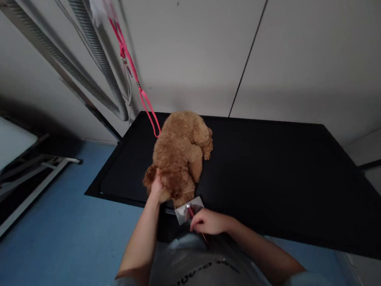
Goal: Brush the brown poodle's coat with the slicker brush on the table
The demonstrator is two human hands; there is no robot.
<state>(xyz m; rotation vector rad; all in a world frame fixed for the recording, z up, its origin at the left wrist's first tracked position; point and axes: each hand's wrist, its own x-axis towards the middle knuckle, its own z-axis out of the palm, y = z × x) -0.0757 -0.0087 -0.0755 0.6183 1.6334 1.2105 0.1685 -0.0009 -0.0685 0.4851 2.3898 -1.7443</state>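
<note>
A curly brown dog [178, 150] is on the black table top, its head end toward me near the front edge. My left hand [157, 185] is closed on the dog's head beside one ear, its fingers partly hidden by the fur. In my right hand [209, 221] is a slicker brush [182, 214] with a wide silver head and a red handle, my fingers wrapped round the handle. The brush head is right at the fur nearest me; whether its pins touch the fur I cannot tell.
The black grooming table [273, 176] stands against a pale wall and extends far to the right. A pink loop leash [145, 98] hangs behind the dog, near a grey ribbed hose [99, 53]. At left, a white-topped frame [25, 202] stands on the blue floor [66, 247].
</note>
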